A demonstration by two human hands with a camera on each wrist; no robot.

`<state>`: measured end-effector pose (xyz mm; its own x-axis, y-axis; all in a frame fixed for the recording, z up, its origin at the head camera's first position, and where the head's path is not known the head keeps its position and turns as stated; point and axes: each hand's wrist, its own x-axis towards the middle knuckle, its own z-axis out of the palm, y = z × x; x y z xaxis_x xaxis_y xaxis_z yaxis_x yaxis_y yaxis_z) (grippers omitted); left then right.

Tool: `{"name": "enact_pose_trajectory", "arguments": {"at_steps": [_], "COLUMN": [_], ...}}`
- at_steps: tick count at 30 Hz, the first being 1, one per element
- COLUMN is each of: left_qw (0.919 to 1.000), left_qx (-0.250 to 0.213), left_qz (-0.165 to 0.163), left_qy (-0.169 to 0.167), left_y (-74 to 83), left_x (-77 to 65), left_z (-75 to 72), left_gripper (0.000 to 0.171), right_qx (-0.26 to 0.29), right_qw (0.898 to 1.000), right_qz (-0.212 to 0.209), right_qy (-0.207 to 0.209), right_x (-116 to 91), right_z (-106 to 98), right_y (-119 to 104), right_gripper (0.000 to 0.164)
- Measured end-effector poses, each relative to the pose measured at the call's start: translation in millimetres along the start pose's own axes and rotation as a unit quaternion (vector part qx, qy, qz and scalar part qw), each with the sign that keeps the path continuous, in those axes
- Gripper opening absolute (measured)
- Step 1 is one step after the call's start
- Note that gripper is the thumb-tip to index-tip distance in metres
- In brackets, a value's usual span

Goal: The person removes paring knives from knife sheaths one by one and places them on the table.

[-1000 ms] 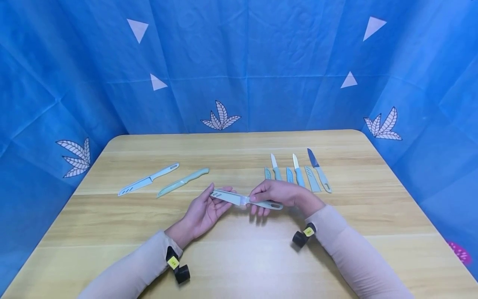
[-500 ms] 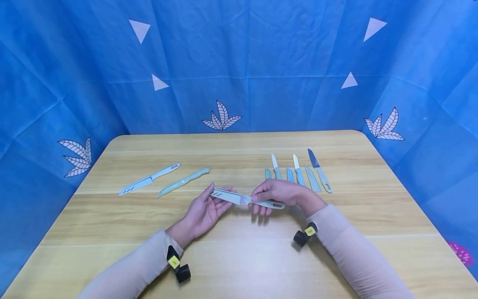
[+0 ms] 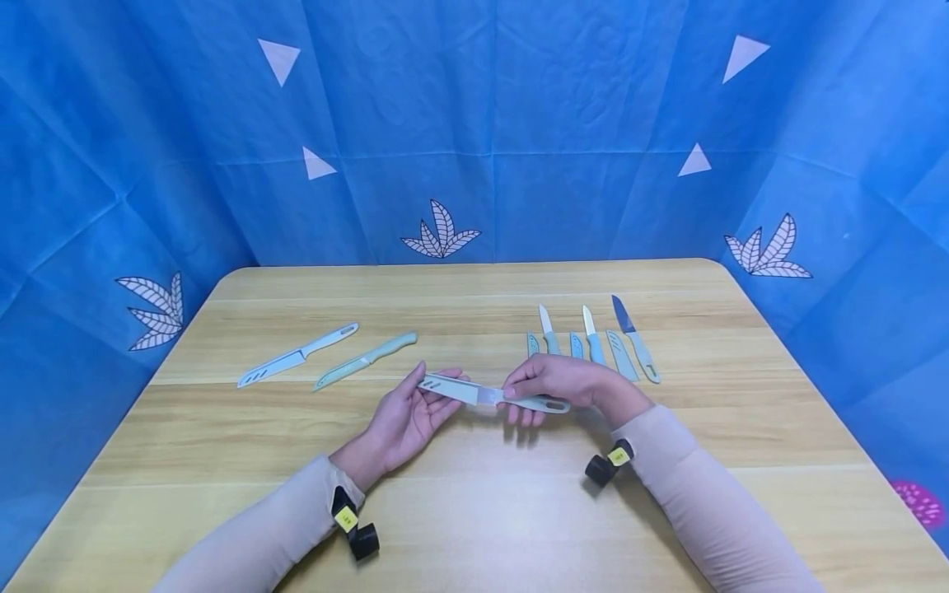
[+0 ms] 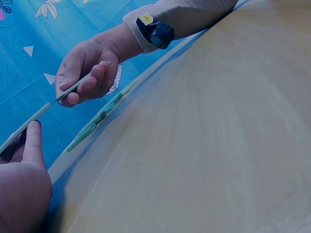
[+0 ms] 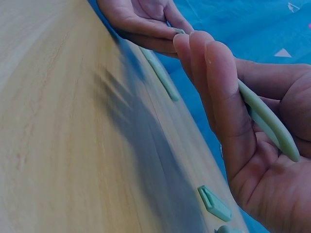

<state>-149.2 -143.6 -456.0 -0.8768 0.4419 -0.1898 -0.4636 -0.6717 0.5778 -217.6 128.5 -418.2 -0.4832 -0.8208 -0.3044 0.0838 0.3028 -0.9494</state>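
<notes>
My left hand (image 3: pixel 406 420) pinches a pale green slotted knife sheath (image 3: pixel 449 389) between thumb and fingers. My right hand (image 3: pixel 552 383) grips the pale handle (image 3: pixel 547 404) of a knife whose blade (image 3: pixel 488 396) is partly inside that sheath, a short bright length showing between sheath and handle. Both are held above the table, in front of me. In the left wrist view the sheath (image 4: pixel 24 127) and the other hand (image 4: pixel 90 68) line up along one slant. The right wrist view has the handle (image 5: pixel 269 121) lying between thumb and fingers.
Two sheathed knives, one light blue (image 3: pixel 296 356) and one green (image 3: pixel 365 362), lie at the left of the wooden table (image 3: pixel 474 511). Behind my right hand lie three bare knives, among them a dark-bladed one (image 3: pixel 635 338), with separate sheaths such as the wide one (image 3: pixel 622 356) beside them.
My right hand has shifted slightly right with the handle, so a little more blade shows outside the sheath. The left hand has stayed nearly still.
</notes>
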Motion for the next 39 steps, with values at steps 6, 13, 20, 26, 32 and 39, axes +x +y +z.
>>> {"name": "enact_pose_trajectory", "arguments": {"at_steps": [6,13,20,26,32,39], "left_qw": [0.9999,1.0,0.9999,0.9999,0.9999,0.9999], "left_qx": [0.0,0.002,-0.001,0.002,0.007,0.006], "left_qz": [0.004,0.006,0.006,0.01,0.012,0.013], "left_qy": [-0.011,-0.005,-0.009,-0.002,0.0,0.004], "left_y": [0.3,0.8,0.5,0.2,0.0,-0.2], "left_x": [-0.4,-0.8,-0.8,-1.0,-1.0,-0.7], "left_z": [-0.5,0.8,-0.3,0.5,1.0,0.5], "left_gripper": [0.052,0.056,0.052,0.056,0.058,0.054], "right_qx": [0.0,0.013,0.001,-0.003,-0.003,-0.006], "right_qw": [1.0,1.0,1.0,1.0,1.0,1.0], "right_qz": [-0.001,-0.003,-0.003,0.001,0.005,0.003], "right_qy": [-0.002,-0.007,-0.007,-0.006,-0.01,-0.015], "right_x": [-1,-1,-3,-5,-6,-9], "right_z": [-2,-4,-6,-8,-10,-13], "right_y": [0,0,1,1,2,2], "right_gripper": [0.026,0.027,0.027,0.028,0.028,0.03]}}
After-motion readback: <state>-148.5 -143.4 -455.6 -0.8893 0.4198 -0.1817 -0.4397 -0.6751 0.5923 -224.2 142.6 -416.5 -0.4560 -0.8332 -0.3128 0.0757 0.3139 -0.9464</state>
